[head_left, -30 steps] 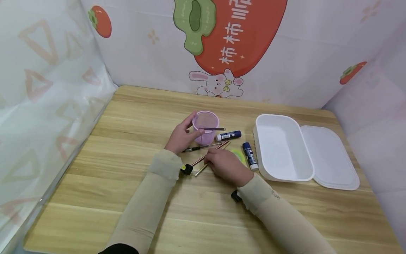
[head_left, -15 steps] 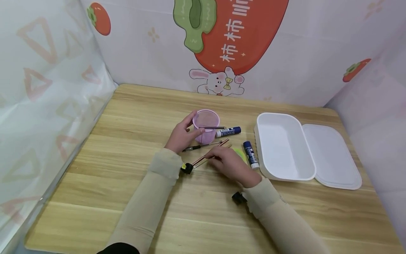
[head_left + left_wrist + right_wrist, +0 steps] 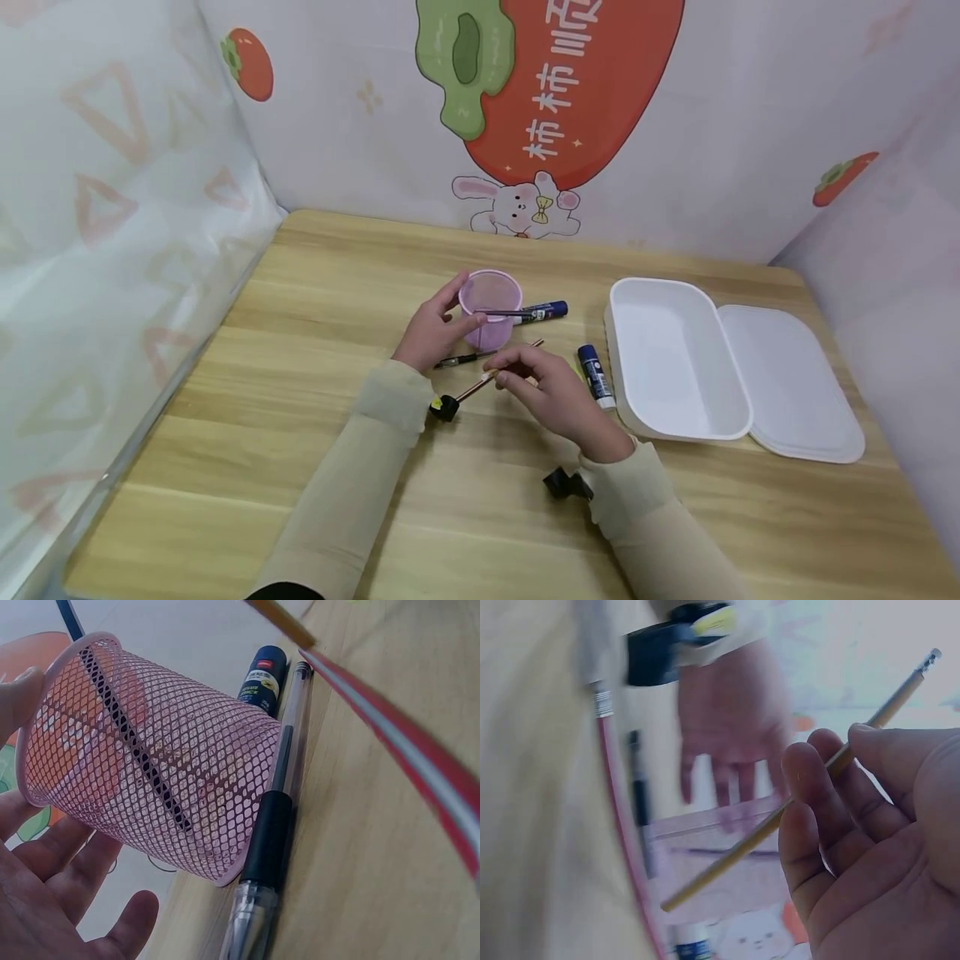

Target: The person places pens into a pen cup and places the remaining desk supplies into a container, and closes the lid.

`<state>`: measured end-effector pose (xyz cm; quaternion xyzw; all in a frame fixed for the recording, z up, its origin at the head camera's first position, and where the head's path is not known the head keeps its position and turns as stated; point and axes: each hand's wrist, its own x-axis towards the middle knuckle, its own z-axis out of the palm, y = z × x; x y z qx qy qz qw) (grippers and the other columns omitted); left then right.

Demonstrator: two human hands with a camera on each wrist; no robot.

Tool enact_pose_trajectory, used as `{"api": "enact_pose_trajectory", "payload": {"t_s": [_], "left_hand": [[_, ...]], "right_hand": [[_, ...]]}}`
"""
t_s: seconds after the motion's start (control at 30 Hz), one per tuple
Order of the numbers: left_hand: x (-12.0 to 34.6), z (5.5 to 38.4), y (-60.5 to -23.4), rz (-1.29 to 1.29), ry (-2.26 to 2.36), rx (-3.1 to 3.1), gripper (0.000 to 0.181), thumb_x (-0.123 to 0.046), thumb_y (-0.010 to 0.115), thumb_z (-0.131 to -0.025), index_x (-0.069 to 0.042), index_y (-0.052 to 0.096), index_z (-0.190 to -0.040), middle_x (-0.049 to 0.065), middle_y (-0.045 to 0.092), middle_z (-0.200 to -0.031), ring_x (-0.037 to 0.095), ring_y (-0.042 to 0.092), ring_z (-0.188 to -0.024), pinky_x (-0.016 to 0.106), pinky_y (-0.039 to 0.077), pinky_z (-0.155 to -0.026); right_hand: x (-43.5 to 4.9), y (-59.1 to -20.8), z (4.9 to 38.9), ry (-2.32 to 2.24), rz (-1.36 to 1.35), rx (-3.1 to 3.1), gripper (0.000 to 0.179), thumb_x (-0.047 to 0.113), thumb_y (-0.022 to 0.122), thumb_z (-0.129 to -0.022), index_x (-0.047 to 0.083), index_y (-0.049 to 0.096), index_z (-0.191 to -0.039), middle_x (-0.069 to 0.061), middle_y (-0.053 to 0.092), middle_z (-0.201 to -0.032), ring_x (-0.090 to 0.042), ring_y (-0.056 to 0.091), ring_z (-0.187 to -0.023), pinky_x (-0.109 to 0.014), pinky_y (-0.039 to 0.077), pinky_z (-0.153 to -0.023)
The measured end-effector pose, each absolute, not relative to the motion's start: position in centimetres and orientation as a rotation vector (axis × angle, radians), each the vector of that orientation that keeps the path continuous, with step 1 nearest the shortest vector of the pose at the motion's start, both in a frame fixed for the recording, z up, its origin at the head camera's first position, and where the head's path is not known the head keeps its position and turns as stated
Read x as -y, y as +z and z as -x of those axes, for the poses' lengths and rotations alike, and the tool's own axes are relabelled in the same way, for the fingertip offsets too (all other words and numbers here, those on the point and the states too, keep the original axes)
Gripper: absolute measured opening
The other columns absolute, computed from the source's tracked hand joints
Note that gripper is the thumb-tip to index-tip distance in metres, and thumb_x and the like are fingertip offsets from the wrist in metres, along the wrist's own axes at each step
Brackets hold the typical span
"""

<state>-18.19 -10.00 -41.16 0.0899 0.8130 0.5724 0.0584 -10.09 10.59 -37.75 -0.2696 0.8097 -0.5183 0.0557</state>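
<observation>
The pink mesh pen holder (image 3: 489, 335) stands near the middle of the table. My left hand (image 3: 433, 332) holds it at the rim from the left side. Inside it leans a dark pencil (image 3: 112, 712), one end sticking out over the rim. Just in front of the holder, my right hand (image 3: 551, 392) pinches a yellow pencil (image 3: 727, 862) between thumb and fingers, off the table, its eraser end pointing away from the holder in the right wrist view. A red striped pencil (image 3: 619, 787) and a black-gripped clear pen (image 3: 266, 840) lie beside the holder.
A blue glue stick (image 3: 551, 310) lies right of the pen holder, and another glue stick (image 3: 595, 377) lies near the white box (image 3: 675, 367). The box's lid (image 3: 798, 383) is at its right. A printed cloth (image 3: 337, 150) hangs behind the table.
My right hand has lifted the yellow pencil off the table and turned, with fingertips now raised. My left hand stays at the pen holder.
</observation>
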Motion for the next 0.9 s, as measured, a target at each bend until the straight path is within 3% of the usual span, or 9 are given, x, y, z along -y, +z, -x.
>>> {"api": "enact_pose_trajectory", "payload": {"t_s": [0.37, 0.53, 0.63, 0.9], "left_hand": [[9.0, 18.3, -41.5, -0.286, 1.752, -2.457, 0.083, -0.053, 0.068, -0.078, -0.029, 0.029, -0.146, -0.012, 0.036, -0.145, 0.019, 0.04, -0.128, 0.041, 0.033, -0.105], [8.9, 18.2, -41.2, -0.266, 1.764, -2.434, 0.074, -0.044, 0.067, -0.083, -0.033, 0.029, -0.146, -0.012, 0.034, -0.145, 0.019, 0.039, -0.129, 0.043, 0.031, -0.106], [8.9, 17.2, -39.8, -0.257, 1.758, -2.397, 0.072, -0.038, 0.066, -0.085, -0.03, 0.028, -0.146, -0.007, 0.032, -0.147, 0.022, 0.037, -0.131, 0.044, 0.03, -0.107], [9.5, 16.3, -37.9, -0.273, 1.774, -2.377, 0.072, -0.029, 0.066, -0.087, -0.022, 0.028, -0.147, 0.004, 0.034, -0.148, 0.027, 0.038, -0.13, 0.047, 0.03, -0.106]], "right_hand": [[-10.8, -31.6, 8.8, -1.873, 1.105, -2.363, 0.016, -0.015, 0.051, -0.087, -0.006, 0.056, -0.1, -0.017, 0.062, -0.1, -0.028, 0.062, -0.079, -0.032, 0.053, -0.074], [-10.5, -31.4, 9.8, -2.029, 1.105, -2.275, 0.018, -0.009, 0.051, -0.09, -0.001, 0.056, -0.106, -0.011, 0.063, -0.106, -0.025, 0.062, -0.085, -0.034, 0.054, -0.073], [-10.5, -32.1, 10.1, -2.118, 1.059, -2.254, 0.018, -0.005, 0.05, -0.092, 0.001, 0.055, -0.108, -0.01, 0.062, -0.108, -0.025, 0.062, -0.086, -0.035, 0.054, -0.074], [-10.8, -33.0, 10.8, -2.281, 1.082, -2.221, 0.018, 0.002, 0.045, -0.096, -0.006, 0.052, -0.111, -0.018, 0.06, -0.108, -0.027, 0.064, -0.086, -0.039, 0.053, -0.079]]}}
